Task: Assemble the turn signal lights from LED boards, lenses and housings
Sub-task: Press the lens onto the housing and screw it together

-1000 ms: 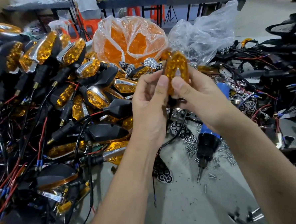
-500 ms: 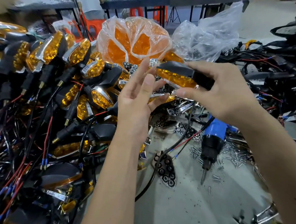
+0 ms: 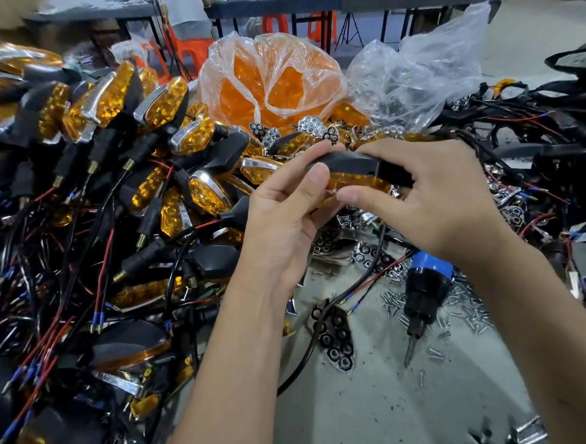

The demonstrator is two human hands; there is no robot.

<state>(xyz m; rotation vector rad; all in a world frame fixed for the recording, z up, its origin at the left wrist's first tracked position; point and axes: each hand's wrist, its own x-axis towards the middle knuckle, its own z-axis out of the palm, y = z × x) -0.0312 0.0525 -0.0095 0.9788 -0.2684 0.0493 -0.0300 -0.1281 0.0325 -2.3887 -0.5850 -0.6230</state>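
Turn signal light (image 3: pixel 353 172) is at frame centre, held above the tabletop (image 3: pixel 394 399), black housing up, amber lens edge facing us. Right hand (image 3: pixel 433 199) has its fingers curled over the housing, thumb under the lens. Left hand (image 3: pixel 284 221) pinches the near end, thumb on the lens. Looks light and rigid; glossy lens likely slippery and scratch-prone, so grip the housing edges, not the lead. Its wire (image 3: pixel 331 310) hangs down. Finished lights (image 3: pixel 125 143) piled left; bagged lenses (image 3: pixel 273 80) behind; blue screwdriver (image 3: pixel 421 291) and loose screws (image 3: pixel 468 311) lower right.
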